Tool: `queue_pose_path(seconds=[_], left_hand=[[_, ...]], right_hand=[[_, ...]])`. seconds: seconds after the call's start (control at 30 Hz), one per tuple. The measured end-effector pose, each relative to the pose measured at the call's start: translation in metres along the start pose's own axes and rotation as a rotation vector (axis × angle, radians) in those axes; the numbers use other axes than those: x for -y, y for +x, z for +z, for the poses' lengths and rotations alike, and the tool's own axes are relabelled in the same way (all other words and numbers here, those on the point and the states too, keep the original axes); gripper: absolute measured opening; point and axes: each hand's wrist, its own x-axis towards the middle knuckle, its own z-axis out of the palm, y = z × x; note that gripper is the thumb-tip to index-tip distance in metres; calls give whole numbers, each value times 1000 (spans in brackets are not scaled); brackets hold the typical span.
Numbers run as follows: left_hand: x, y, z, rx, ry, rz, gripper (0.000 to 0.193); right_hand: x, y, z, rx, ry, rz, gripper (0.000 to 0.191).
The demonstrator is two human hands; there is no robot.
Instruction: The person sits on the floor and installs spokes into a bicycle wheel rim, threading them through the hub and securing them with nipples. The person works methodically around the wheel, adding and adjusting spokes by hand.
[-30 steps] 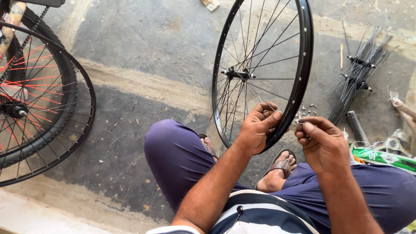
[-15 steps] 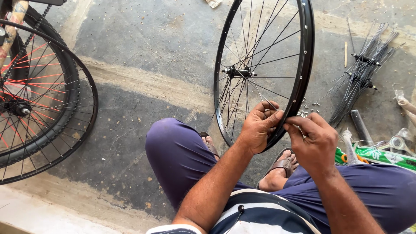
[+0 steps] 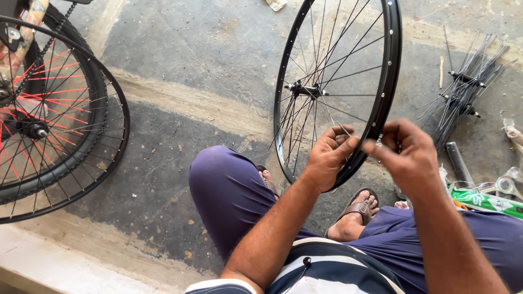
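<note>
The black rim (image 3: 389, 92) stands upright on the concrete floor (image 3: 180, 60) in front of the squatting person, its lower arc resting between the knees. The left hand (image 3: 327, 155) is on that lower arc: its fingers curl over a spoke just inside the rim, thumb and forefinger pinched close together on it. Half a second ago this hand sat in the same place with the same curl, so the hold on the wheel is unchanged.

What has changed is the right hand (image 3: 411, 158). A second ago it hung lower and a little further out from the rim, fist loosely closed. Now it is raised and turned, its fingertips brought together in a tight pinch just beside the rim's outer edge, near the left thumb. Whether something small sits in that pinch I cannot tell; nothing shows between the fingers.

The rim itself leans slightly more to the right than it did. The hub (image 3: 304, 88) sits at the rim's centre, and some spokes from it look loose and uneven, so by my reading the wheel is only partly laced.

Right of the rim lies a bundle of loose spokes (image 3: 463, 92) on spare hubs. Well to the left of the rim stand two other wheels (image 3: 60, 125), one with red spokes.
</note>
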Motion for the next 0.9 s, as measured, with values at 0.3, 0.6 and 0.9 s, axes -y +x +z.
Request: queue_pose_path(seconds=[0.3, 0.6, 0.9], left_hand=[[5, 6, -7, 1, 66, 32, 44], [6, 8, -5, 22, -22, 27, 41], [13, 9, -5, 41, -37, 56, 38]], right_hand=[[12, 42, 28, -137, 244, -107, 24], [-3, 47, 41, -238, 211, -244, 15], [-6, 45, 42, -246, 169, -287, 13]])
